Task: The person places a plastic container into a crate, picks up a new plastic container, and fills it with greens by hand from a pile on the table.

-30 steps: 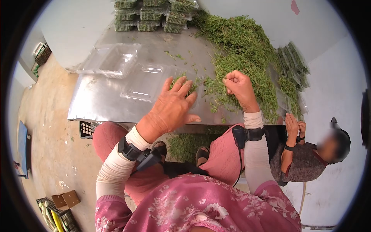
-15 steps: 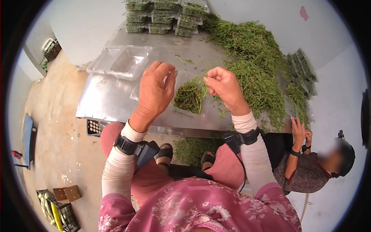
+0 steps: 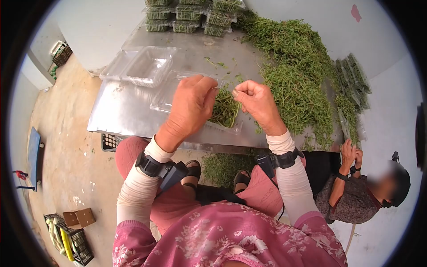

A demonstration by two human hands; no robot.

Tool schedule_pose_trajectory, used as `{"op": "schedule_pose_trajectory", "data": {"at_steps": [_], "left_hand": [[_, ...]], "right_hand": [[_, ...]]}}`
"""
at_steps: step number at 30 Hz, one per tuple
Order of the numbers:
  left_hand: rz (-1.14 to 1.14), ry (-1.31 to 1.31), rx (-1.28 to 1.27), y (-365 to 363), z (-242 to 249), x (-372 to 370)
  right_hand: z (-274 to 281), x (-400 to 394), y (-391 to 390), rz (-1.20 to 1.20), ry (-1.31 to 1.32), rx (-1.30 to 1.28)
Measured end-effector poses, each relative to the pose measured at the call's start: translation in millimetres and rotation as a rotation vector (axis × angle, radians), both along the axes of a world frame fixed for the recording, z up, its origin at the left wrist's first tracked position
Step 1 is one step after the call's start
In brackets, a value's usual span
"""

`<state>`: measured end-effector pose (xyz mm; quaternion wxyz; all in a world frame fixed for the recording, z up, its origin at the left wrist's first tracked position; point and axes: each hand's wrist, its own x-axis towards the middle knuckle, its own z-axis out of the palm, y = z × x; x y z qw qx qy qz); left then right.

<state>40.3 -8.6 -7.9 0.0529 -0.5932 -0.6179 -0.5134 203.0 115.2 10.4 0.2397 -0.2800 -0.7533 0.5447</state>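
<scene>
A clear plastic tray (image 3: 229, 129) with leafy green stems (image 3: 226, 109) in it lies on the metal table, partly hidden by my hands. Over its left side is my left hand (image 3: 192, 104), thumb and fingers pinched together; anything between them is too small to make out. My right hand (image 3: 259, 106) is above the tray's right edge, also in a pinch, with thin green stems close under its fingertips. Both sets of fingertips face each other, a short gap apart. The tray's open clear lid (image 3: 162, 95) extends to the left behind my left hand.
Empty clear containers (image 3: 151, 66) sit on the metal table (image 3: 111, 107). Filled boxes (image 3: 186, 26) are stacked at the back, beside a large greens heap (image 3: 298, 84). More filled packs (image 3: 353, 80) stand at right, near a co-worker (image 3: 356, 191). Greens (image 3: 222, 169) lie under the table.
My left hand has moved right, closer to my right hand and over the tray, and its fingers have closed into a pinch. My right hand has lowered slightly, still pinched.
</scene>
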Motion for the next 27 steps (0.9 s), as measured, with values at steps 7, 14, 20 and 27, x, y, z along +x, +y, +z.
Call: {"op": "schedule_pose_trajectory", "data": {"at_steps": [7, 14, 20, 27], "left_hand": [[-0.043, 0.168, 0.039, -1.8, 1.3, 6.0], [0.005, 0.28, -0.043, -4.2, -1.4, 3.7], [0.07, 0.246, -0.069, -1.9, -6.1, 2.1], [0.057, 0.25, -0.041, -1.9, -2.6, 3.4]], "right_hand": [[-3.0, -1.3, -2.2, 0.018, -0.062, 0.169], [-3.7, 0.0, -4.2, 0.041, -0.107, 0.272], [-2.9, 0.1, -6.2, 0.045, -0.093, 0.365], [-4.9, 0.1, -5.1, 0.038, -0.066, 0.377]]}}
